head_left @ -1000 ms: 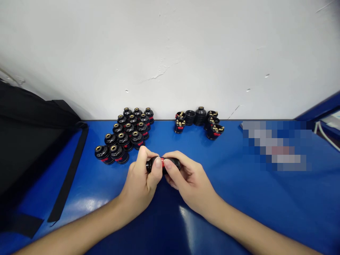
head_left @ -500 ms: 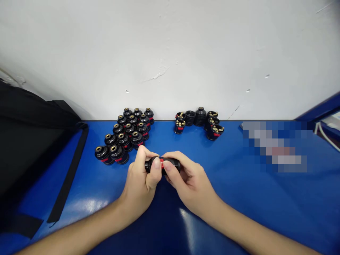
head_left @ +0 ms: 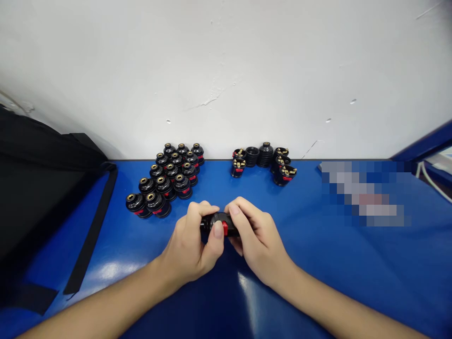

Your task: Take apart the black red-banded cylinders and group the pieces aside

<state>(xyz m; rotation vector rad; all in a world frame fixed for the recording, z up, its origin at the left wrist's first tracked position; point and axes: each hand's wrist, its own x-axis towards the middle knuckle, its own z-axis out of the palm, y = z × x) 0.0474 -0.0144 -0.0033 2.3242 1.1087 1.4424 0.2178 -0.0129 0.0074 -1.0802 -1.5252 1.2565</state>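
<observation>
Both hands clamped on one black cylindrical piece [head_left: 221,217], lying crosswise in front of me, near the middle of the worktop [head_left: 318,240]; can't tell whether it touches the surface. Left hand [head_left: 192,242] grips its left end, thumb just beside the red tab [head_left: 225,229]. Right hand [head_left: 261,240] wraps the right end and hides most of it.

Beyond my left hand: fourteen black capped pieces [head_left: 172,171], upright in close slanting rows, gold-rimmed holes on top, red marks on many sides. Further right, near the wall [head_left: 226,56]: five open black cups [head_left: 284,178] with gold contacts, two on the left, three on the right; between them an open ribbed sleeve [head_left: 252,157] and a ribbed cap [head_left: 266,156]. Far left, a black fabric item [head_left: 38,179] with a strap [head_left: 93,235]. Pixelated patch at right, unreadable.
</observation>
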